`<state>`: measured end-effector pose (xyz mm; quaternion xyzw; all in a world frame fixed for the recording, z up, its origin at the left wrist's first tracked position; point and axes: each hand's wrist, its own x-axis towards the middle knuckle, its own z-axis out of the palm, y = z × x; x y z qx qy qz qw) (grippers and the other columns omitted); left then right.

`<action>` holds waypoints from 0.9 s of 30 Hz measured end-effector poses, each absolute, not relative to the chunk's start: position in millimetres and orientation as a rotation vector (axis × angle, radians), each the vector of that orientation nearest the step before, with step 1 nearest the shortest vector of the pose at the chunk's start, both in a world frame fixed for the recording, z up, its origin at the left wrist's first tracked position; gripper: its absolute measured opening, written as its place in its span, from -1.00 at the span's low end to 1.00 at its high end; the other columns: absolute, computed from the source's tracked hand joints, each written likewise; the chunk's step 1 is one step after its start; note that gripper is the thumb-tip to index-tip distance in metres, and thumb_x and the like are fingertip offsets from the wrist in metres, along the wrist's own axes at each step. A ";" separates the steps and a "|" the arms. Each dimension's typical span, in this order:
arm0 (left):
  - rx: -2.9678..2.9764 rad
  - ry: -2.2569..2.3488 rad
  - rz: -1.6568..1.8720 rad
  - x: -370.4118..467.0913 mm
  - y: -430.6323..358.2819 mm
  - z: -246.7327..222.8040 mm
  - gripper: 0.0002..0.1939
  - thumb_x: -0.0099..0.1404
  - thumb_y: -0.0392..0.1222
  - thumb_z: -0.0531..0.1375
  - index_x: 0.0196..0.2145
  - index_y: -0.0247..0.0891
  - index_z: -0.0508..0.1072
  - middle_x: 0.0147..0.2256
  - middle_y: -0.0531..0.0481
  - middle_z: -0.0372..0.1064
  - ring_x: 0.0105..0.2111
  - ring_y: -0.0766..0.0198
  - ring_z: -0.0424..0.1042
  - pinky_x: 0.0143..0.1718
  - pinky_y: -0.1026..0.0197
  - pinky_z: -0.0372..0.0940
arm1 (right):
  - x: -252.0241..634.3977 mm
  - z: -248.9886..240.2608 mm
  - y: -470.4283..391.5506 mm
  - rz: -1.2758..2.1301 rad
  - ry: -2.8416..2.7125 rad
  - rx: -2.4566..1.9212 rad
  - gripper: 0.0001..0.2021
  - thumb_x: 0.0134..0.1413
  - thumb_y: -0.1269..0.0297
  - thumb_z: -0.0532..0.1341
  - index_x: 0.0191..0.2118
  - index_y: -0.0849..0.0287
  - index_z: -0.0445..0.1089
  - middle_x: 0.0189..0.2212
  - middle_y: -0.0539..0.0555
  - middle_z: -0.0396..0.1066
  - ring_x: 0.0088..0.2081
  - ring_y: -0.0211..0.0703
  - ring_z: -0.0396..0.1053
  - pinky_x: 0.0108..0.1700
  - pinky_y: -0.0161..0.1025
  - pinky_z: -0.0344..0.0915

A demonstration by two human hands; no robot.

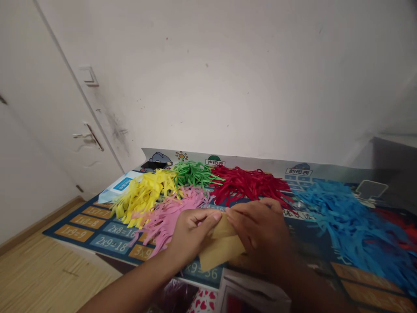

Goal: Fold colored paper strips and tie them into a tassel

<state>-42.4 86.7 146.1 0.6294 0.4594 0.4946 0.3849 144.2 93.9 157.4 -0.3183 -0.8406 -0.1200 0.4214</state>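
A piece of tan paper point(222, 253) with a crease across it hangs between my two hands above the table's near side. My left hand point(194, 229) is closed, thumb and fingers pinching its upper left edge. Opposite it, my right hand point(260, 225) grips the upper right part, fingertips close to the left thumb. Pink paper strips point(172, 213) lie just beyond my left hand. Behind my right hand spreads a heap of red strips point(249, 182). The back of the right hand hides part of the paper.
Yellow strips point(146, 193), green strips point(195, 174) and blue strips point(348, 221) lie on a printed chart point(114, 245) covering the table. A dark phone point(154, 165) and a blue-white packet point(119, 186) sit back left. A pale box point(247, 289) stands at the front edge. A wall rises behind.
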 end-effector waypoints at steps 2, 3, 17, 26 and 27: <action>1.539 1.137 1.269 -41.8 89.2 143.4 -0.67 0.23 0.00 0.19 -0.46 -0.30 0.61 -0.50 0.02 0.50 -0.46 0.24 0.40 -0.41 0.29 0.27 | 145.3 152.4 90.9 -0.511 -2.100 -0.766 -0.76 0.29 0.39 0.07 -0.09 0.04 0.44 -0.18 -0.01 0.55 -0.22 -0.20 0.40 -0.09 -0.11 0.00; 1.510 1.119 1.276 -41.9 90.5 142.0 -0.67 0.23 -0.01 0.19 -0.45 -0.30 0.62 -0.49 0.01 0.51 -0.44 0.22 0.41 -0.39 0.27 0.29 | 146.2 150.0 89.7 -0.580 -2.109 -0.746 -0.75 0.28 0.42 0.06 -0.06 0.05 0.43 -0.14 -0.01 0.54 -0.19 -0.19 0.40 -0.08 -0.10 0.01; 1.569 1.474 1.464 -56.7 150.0 127.9 -0.64 0.26 -0.03 0.12 -0.28 -0.35 0.59 -0.34 -0.09 0.56 -0.25 0.06 0.50 -0.18 0.13 0.36 | 208.4 92.1 41.9 0.109 -2.094 -1.055 -0.27 0.03 0.04 0.32 0.28 -0.05 0.05 -0.15 0.09 0.44 -0.12 0.03 0.41 -0.11 -0.11 0.32; 2.660 0.731 0.856 -15.6 83.5 72.9 -0.60 0.23 0.10 0.20 -0.06 -0.16 0.48 -0.22 -0.09 0.55 -0.23 0.12 0.52 -0.13 0.17 0.36 | 227.2 7.1 10.3 0.732 -1.984 -1.357 0.00 0.03 0.19 0.32 0.39 0.02 -0.40 -0.02 0.19 0.46 0.00 0.11 0.42 0.02 0.05 0.34; 2.669 0.642 0.753 -8.1 71.1 66.1 -0.55 0.23 0.17 0.18 -0.04 -0.16 0.47 -0.23 -0.10 0.56 -0.27 0.12 0.53 -0.18 0.19 0.38 | 225.4 3.7 6.2 0.731 -1.954 -1.332 0.00 0.04 0.15 0.32 0.39 0.03 -0.39 -0.04 0.19 0.47 -0.01 0.11 0.43 0.01 0.03 0.36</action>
